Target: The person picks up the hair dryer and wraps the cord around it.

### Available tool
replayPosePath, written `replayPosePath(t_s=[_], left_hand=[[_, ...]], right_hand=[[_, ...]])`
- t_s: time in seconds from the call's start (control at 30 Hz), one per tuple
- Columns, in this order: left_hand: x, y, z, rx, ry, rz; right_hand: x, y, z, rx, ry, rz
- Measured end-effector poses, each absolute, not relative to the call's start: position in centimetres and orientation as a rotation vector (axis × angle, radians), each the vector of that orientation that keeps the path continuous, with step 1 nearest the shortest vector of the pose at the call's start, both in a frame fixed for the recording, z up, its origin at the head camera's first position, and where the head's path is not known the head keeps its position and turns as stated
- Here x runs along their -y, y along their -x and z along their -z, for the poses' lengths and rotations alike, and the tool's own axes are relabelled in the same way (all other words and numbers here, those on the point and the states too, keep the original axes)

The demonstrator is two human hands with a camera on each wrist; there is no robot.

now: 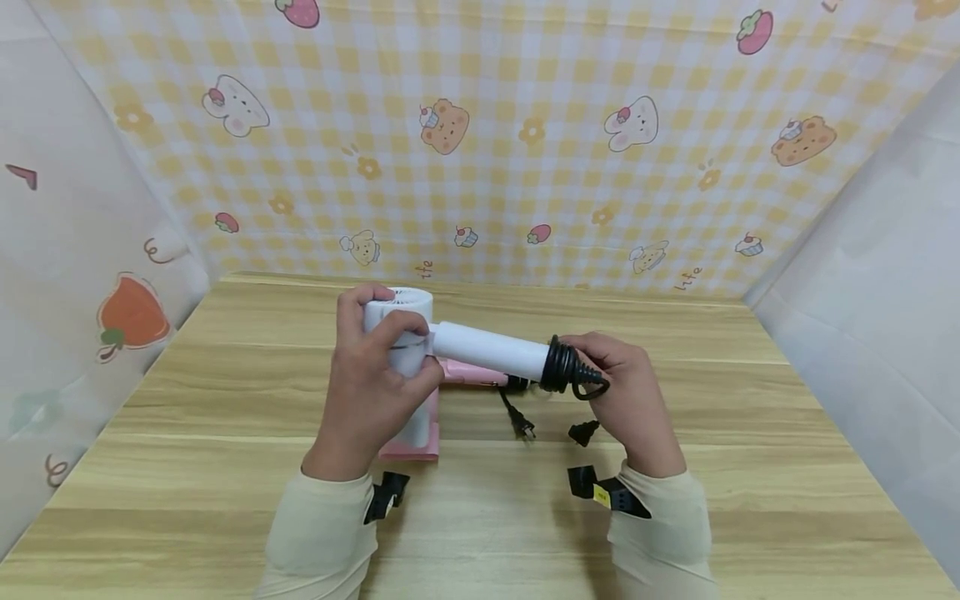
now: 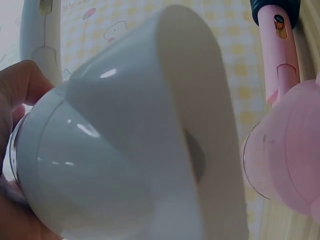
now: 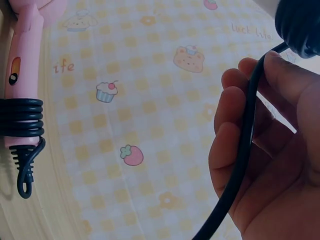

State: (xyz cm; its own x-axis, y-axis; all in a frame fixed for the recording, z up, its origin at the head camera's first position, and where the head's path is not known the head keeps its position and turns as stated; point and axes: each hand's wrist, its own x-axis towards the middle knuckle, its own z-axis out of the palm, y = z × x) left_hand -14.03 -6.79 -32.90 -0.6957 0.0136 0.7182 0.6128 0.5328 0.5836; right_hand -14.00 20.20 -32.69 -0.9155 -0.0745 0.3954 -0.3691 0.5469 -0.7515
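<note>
A white hair dryer (image 1: 491, 350) is held above the table, its handle pointing right and slightly down. My left hand (image 1: 367, 383) grips its barrel around the sides, near the vented end. In the left wrist view the dryer's wide white nozzle (image 2: 125, 130) fills the middle. Black cord (image 1: 558, 367) is wound round the handle's end. My right hand (image 1: 630, 392) pinches a length of cord (image 3: 246, 130) between thumb and fingers, just past the windings. Behind and below lies a pink hair dryer (image 1: 472, 372), partly hidden, with cord wound round its handle (image 3: 24, 75).
One black two-pin plug (image 1: 523, 427) is near the pink dryer; another black plug (image 1: 583, 432) shows beside my right hand. The wooden table (image 1: 750, 467) meets a yellow checked cloth backdrop (image 1: 525, 167), with pale cloth walls (image 1: 900, 208) at both sides.
</note>
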Motion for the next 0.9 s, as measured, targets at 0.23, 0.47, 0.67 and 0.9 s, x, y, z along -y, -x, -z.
replayPosePath(t_s=[0.23,0.47,0.67,0.9], left_hand=[[6.6,14.1,32.8,2.074,0.466,1.136],[6.4,14.2,32.9,2.067,0.422,1.133],[6.2,14.4,33.2,2.054,0.390,1.162],[6.2,14.5,33.3,2.044,0.326,1.161]], right_hand=[[-19.5,13.9,32.7,2.568,-0.295,-1.316],[-19.2,14.0,32.5,2.680,-0.221,-1.322],[-19.4,14.0,32.7,2.724,-0.230,-1.353],[-19.0,14.0,32.9,2.714,-0.377,-1.339]])
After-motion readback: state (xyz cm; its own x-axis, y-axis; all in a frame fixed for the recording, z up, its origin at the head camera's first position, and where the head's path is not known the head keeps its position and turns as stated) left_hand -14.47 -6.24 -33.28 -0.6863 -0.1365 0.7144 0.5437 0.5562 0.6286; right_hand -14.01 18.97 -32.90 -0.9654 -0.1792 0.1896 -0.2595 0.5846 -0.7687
